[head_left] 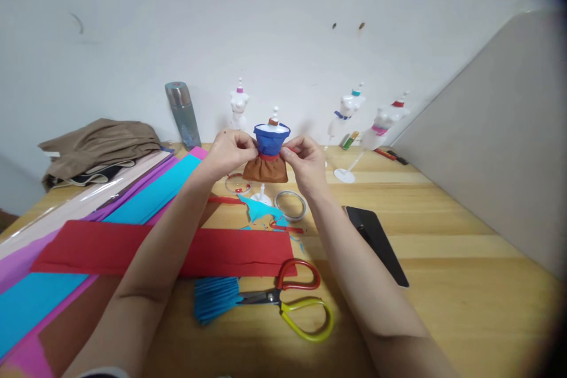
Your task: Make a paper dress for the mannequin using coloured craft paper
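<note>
In the middle stands a small white dress-form mannequin (275, 112) wearing a blue crepe-paper top (271, 142) and a gathered brown skirt (266, 171). A red paper strip (269, 157) circles its waist, where top and skirt meet. My left hand (230, 150) pinches at the strip's left side, its fingertips partly hidden. On the other side my right hand (307, 160) is closed, thumb and forefinger at the strip's right side, with a bit of red showing between them. The mannequin's round base (261, 199) rests on the table among paper scraps.
Scissors (283, 296) lie in front, beside pleated blue paper (216, 298) and folded red paper (239, 251). Tape rolls (290, 205) and turquoise scraps (261, 210) surround the base. A black phone-like slab (376, 242) lies right. More mannequins (349, 107) and a thermos (183, 115) stand behind.
</note>
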Demonstrator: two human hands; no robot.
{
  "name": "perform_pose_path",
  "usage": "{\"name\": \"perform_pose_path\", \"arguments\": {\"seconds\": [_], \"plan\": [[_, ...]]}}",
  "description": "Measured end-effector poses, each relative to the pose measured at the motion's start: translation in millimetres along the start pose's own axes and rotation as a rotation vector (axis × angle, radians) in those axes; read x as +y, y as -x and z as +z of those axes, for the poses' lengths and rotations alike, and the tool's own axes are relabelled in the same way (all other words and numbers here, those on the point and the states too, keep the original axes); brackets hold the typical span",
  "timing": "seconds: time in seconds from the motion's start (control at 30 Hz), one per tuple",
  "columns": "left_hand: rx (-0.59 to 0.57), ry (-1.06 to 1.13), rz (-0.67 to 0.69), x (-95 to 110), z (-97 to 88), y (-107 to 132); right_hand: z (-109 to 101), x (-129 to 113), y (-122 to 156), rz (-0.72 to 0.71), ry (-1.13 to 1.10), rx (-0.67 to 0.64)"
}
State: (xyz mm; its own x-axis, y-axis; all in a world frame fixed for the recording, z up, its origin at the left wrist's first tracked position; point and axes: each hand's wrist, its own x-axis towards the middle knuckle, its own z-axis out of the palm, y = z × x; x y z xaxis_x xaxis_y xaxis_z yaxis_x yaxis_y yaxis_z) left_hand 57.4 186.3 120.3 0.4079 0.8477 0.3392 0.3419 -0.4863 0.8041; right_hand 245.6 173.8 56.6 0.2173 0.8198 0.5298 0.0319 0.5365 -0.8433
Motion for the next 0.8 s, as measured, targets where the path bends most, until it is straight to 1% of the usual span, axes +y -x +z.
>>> {"name": "perform_pose_path", "arguments": {"seconds": [0.17,0.37,0.5,0.63,0.8], "plan": [[-0.035,0.025,0.011,-2,-3.1,0,-3,-5,0,0.012,-0.005,-0.058],[-0.096,0.072,0.013,-5,-8.1,0,-10,-17,-2,0.055,-0.011,-0.160],[-0.112,0.097,0.029,-6,-9.7,1,-13,-22,-2,0.062,-0.001,-0.206],[-0.102,0.086,0.030,-8,-8.9,1,-12,-20,-3,0.083,-0.033,-0.201],[-0.108,0.138,0.053,-11,-5.4,-1,-9,-17,-2,0.125,-0.043,-0.151]]}}
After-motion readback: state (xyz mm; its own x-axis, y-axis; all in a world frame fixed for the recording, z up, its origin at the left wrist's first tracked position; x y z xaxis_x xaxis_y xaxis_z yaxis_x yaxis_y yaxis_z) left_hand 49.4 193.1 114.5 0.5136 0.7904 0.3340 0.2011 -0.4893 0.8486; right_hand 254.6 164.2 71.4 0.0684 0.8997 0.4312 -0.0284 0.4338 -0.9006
